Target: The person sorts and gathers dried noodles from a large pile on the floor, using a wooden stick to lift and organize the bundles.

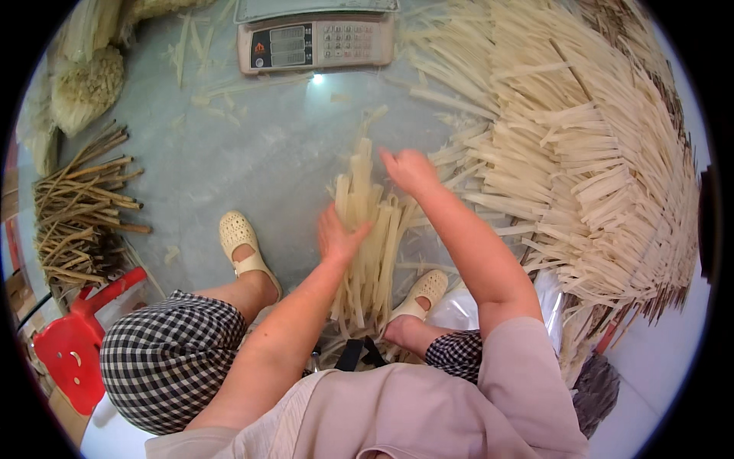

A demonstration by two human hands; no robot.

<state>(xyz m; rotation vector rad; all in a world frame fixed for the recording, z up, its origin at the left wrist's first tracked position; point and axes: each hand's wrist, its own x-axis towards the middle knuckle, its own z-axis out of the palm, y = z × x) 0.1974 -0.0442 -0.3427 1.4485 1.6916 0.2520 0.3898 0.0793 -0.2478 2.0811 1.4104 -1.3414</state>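
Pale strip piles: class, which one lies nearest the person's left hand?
The small central bunch, partly covered by the left hand; the large heap at right and the bundle at upper left lie farther away.

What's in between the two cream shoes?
In the head view, a bundle of long pale strips lies between the left shoe and right shoe, with the left hand at its side.

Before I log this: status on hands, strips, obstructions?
Left hand on pale strip bundle. Right hand beside its upper end. Cream perforated clog near its lower right.
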